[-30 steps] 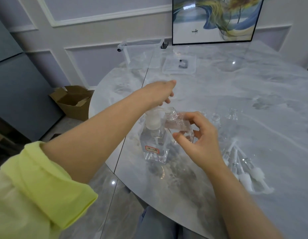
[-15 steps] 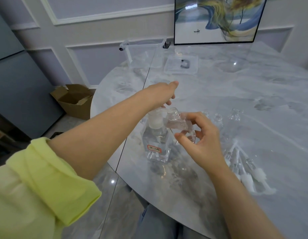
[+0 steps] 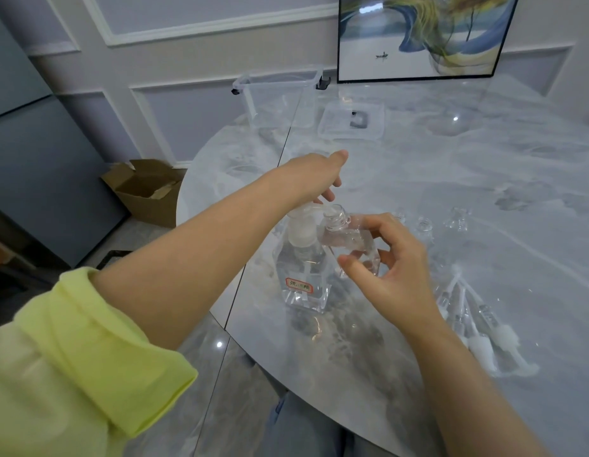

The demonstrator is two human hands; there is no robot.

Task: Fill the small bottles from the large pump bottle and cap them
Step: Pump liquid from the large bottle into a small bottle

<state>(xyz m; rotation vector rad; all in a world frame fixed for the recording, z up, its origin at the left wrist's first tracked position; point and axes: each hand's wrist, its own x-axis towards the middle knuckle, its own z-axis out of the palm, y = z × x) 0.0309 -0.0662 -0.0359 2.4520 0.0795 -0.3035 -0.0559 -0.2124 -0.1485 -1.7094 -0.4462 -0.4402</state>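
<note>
A small clear bottle (image 3: pixel 350 240) was held tilted in the right hand (image 3: pixel 393 272) w/ its neck at the pump bottle (image 3: pixel 303 268) spout on the marble table (image 3: pixel 484 192); left hand (image 3: pixel 314 176) pressed the pump. Light, slick plastic, prob. best gripped round the body.

Showing as glossy grey marble: surface (image 3: pixel 484 199). Looking clear, smooth plastic: large pump bottle (image 3: pixel 303 275), small bottle (image 3: pixel 349 239). Appearing matt brown: cardboard box (image 3: pixel 148 192). Soft yellow cloth: sleeve (image 3: pixel 78 351).
</note>
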